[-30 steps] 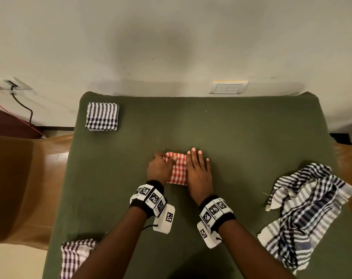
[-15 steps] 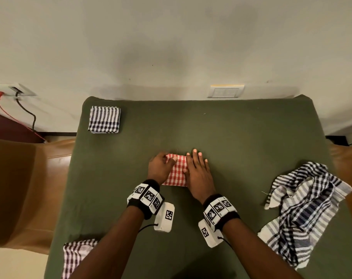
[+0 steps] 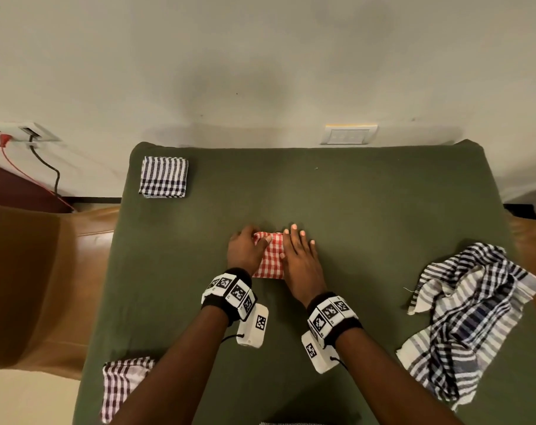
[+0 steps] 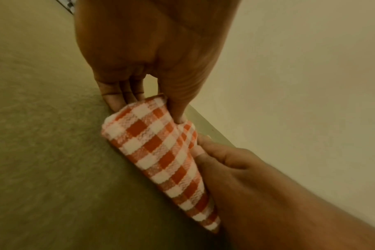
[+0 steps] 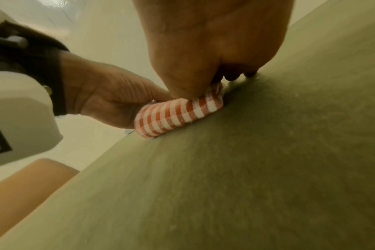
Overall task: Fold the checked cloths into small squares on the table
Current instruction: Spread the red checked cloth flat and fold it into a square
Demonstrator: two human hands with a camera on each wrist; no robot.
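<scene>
From the head view, a red checked cloth (image 3: 269,259) lies folded small near the middle of the green worktop (image 3: 367,225). The left hand (image 3: 245,251) sits on the cloth's left side, its fingers curled round the far left corner with the thumb on top. The right hand (image 3: 300,259) lies flat on the cloth's right side, fingers straight and close together, pointing away from the person. Far beyond the red cloth to its left rests a folded black checked cloth (image 3: 164,177); well to its right lies a crumpled black and white cloth (image 3: 472,320); near to its left, at the worktop's near edge, lies a maroon checked cloth (image 3: 122,384).

In the left wrist view, the left hand (image 4: 152,55) pinches the red cloth's (image 4: 163,150) raised edge between thumb and fingers, while the right hand (image 4: 240,170) presses beside it.

In the right wrist view, the right hand (image 5: 212,44) presses down on the red cloth (image 5: 178,115), and the left hand (image 5: 109,99) grips its other side.
</scene>
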